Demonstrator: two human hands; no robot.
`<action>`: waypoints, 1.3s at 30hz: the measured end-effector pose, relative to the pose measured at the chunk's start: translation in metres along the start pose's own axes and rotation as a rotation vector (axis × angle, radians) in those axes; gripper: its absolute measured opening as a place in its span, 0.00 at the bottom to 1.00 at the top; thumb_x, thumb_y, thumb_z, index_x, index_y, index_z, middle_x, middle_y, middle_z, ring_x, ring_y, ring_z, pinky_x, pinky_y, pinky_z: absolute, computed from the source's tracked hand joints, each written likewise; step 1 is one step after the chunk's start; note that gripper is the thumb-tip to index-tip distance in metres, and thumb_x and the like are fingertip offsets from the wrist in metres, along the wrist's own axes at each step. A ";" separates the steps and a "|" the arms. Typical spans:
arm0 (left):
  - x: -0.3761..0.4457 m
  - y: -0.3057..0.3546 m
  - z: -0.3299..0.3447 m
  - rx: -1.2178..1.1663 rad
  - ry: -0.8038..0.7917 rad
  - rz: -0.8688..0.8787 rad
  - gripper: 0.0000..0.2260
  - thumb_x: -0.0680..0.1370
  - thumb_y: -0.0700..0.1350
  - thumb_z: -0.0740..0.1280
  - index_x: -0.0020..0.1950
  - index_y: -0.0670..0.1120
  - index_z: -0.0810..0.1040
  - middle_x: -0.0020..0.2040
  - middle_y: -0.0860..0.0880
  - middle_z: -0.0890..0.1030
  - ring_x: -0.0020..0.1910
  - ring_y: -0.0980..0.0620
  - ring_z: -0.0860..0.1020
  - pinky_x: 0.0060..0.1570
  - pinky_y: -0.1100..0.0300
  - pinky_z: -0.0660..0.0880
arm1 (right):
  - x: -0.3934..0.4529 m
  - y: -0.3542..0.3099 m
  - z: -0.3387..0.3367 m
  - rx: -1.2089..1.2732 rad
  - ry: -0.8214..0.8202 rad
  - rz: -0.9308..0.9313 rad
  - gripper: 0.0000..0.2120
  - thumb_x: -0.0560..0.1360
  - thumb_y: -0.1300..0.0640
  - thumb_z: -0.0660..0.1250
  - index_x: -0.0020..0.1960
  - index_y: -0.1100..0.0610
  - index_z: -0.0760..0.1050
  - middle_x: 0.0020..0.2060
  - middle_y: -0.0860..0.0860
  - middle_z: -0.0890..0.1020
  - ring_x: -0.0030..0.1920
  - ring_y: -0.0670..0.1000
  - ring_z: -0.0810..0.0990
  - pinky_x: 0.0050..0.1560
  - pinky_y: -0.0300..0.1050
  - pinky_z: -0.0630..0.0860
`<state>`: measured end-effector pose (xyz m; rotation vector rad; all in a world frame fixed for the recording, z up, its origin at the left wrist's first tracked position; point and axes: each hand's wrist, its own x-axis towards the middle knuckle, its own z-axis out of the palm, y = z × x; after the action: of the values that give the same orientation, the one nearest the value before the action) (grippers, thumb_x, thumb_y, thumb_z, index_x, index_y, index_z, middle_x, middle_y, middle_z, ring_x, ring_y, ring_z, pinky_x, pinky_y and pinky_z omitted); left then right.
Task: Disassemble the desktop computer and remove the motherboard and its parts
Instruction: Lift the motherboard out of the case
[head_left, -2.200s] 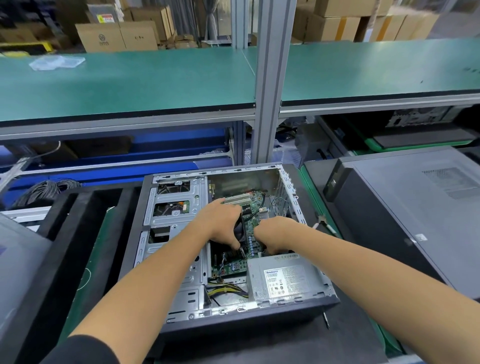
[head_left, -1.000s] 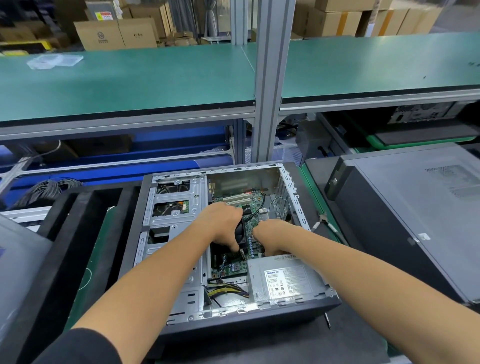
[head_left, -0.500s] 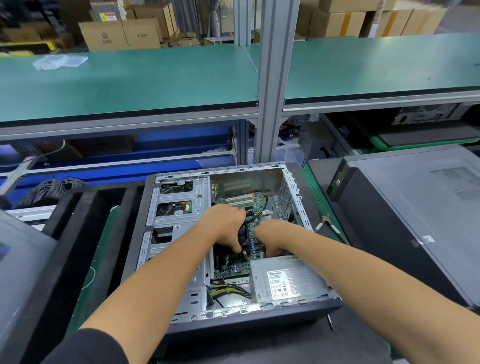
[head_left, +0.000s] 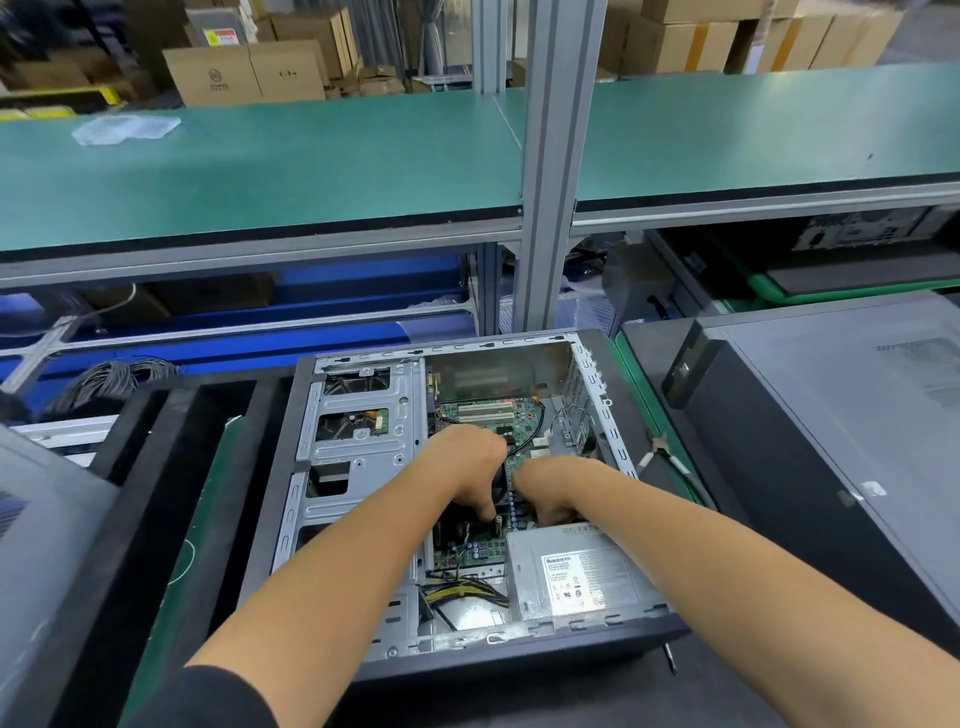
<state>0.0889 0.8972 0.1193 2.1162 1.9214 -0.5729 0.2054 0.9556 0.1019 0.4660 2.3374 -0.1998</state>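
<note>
An open desktop case lies on its side in front of me. The green motherboard sits inside, partly hidden by my hands. My left hand and my right hand are both down in the middle of the board, fingers curled round a black cooler, one hand on each side. Only a narrow strip of the cooler shows between them. The grey power supply is at the near right corner, with yellow and black cables beside it.
The metal drive cage fills the case's left half. Another closed grey computer case stands to the right, with a tool lying between. Black foam trays sit to the left. A green shelf overhangs beyond.
Both hands stay at the same spot on the cooler; only the view has shifted slightly.
</note>
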 end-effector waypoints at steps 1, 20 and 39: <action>0.001 0.000 0.000 -0.006 0.002 0.001 0.26 0.62 0.60 0.77 0.48 0.45 0.72 0.44 0.48 0.77 0.43 0.46 0.77 0.39 0.54 0.74 | -0.001 0.001 0.000 0.003 0.003 -0.003 0.13 0.74 0.60 0.71 0.56 0.64 0.75 0.48 0.58 0.79 0.43 0.55 0.72 0.43 0.44 0.70; 0.005 0.002 0.001 -0.020 -0.004 -0.019 0.25 0.61 0.60 0.77 0.47 0.45 0.74 0.39 0.50 0.73 0.38 0.47 0.74 0.34 0.56 0.68 | -0.006 0.000 -0.001 0.059 -0.008 -0.019 0.13 0.73 0.66 0.70 0.56 0.67 0.75 0.49 0.59 0.78 0.45 0.54 0.73 0.44 0.43 0.71; 0.004 0.002 0.002 -0.015 0.022 0.006 0.24 0.61 0.59 0.77 0.45 0.46 0.73 0.42 0.49 0.75 0.44 0.47 0.77 0.37 0.56 0.70 | -0.005 0.002 0.003 0.138 0.138 -0.030 0.11 0.70 0.59 0.75 0.48 0.61 0.76 0.45 0.58 0.82 0.40 0.55 0.74 0.40 0.44 0.70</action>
<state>0.0912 0.8995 0.1152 2.1274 1.9236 -0.5343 0.2116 0.9557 0.1036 0.5275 2.4768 -0.3552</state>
